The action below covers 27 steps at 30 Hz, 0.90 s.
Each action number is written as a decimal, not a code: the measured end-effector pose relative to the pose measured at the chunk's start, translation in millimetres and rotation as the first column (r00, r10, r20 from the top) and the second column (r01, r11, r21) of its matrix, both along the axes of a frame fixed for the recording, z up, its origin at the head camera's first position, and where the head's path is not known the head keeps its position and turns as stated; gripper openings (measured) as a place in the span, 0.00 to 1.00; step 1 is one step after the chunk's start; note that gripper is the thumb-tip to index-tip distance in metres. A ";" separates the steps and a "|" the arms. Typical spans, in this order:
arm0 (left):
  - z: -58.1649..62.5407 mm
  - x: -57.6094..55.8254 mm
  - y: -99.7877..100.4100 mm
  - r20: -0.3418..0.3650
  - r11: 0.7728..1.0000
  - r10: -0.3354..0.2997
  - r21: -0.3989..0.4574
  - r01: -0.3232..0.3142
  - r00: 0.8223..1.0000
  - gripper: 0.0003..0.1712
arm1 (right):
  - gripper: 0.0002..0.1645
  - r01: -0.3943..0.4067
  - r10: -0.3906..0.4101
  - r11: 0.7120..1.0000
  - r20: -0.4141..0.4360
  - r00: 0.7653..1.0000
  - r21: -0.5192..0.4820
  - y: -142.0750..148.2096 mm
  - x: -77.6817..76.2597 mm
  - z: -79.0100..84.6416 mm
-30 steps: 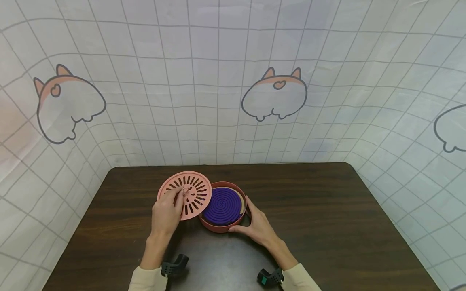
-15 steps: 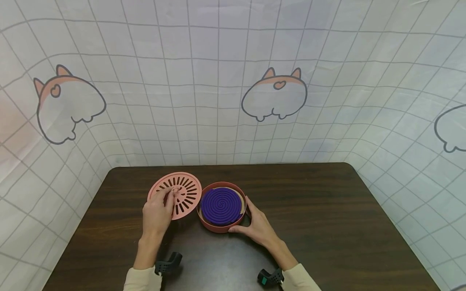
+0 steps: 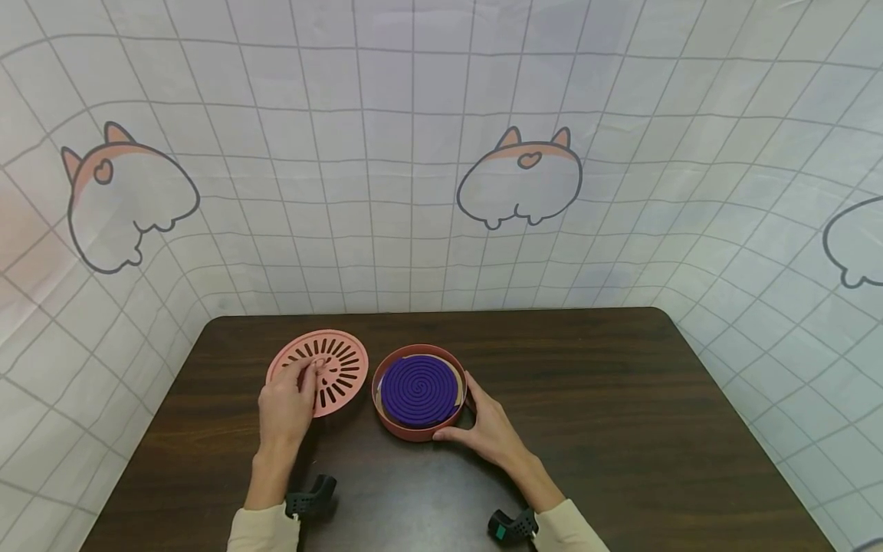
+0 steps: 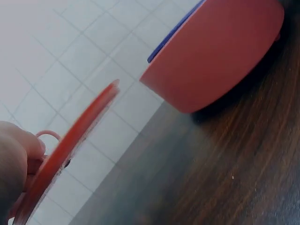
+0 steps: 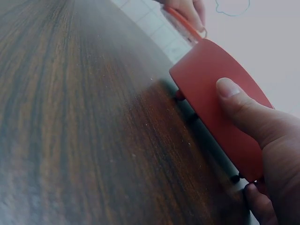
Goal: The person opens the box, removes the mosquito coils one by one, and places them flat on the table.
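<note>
In the head view, a round pink slotted lid (image 3: 329, 374) is pinched by its small centre ring in the fingertips of my left hand (image 3: 284, 406). The left wrist view shows the lid edge-on, tilted and raised above the table. To its right sits a round red mosquito coil box (image 3: 412, 435), its top uncovered. Inside lies a purple spiral mosquito coil (image 3: 419, 391) with a tan edge behind it. My right hand (image 3: 491, 431) grips the box's right side, thumb at the front wall and fingers around the far side. Small feet (image 5: 179, 95) lift the box off the table.
The dark wood-grain table (image 3: 621, 429) carries the box near its middle. A white grid-patterned curtain (image 3: 386, 192) with cartoon animal prints surrounds its back and sides. Black wrist cameras (image 3: 312, 497) are strapped on both wrists.
My left hand has carried the lid leftward and slightly down, so it no longer overlaps the box in the head view. The right hand and the box have stayed in place.
</note>
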<state>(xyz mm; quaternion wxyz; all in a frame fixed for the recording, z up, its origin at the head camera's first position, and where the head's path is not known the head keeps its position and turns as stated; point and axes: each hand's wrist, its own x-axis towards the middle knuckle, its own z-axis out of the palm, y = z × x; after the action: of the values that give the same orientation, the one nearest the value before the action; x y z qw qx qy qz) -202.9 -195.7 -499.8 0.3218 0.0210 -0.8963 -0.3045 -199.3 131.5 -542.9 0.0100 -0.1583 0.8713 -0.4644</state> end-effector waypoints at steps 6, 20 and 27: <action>-8.2 -1.1 -4.6 0.052 1.000 0.005 -0.011 -0.004 0.999 0.13 | 0.75 -0.001 0.001 1.000 -0.008 1.000 -0.007 0.3 -0.1 0.0; -21.8 -2.0 -10.7 0.165 1.000 0.019 -0.001 -0.019 0.986 0.13 | 0.74 -0.011 0.011 1.000 -0.015 1.000 -0.009 0.4 -0.4 -1.7; -22.7 -1.7 -12.3 0.241 1.000 0.023 0.009 -0.026 0.970 0.14 | 0.74 -0.011 0.011 1.000 -0.005 1.000 -0.011 0.2 0.5 0.0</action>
<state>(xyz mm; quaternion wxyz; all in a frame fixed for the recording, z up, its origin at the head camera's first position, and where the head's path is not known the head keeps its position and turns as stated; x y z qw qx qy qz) -204.7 -207.9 -522.6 0.2141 0.0710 -0.9266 -0.3009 -198.8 131.7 -542.9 0.0095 -0.1645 0.8678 -0.4687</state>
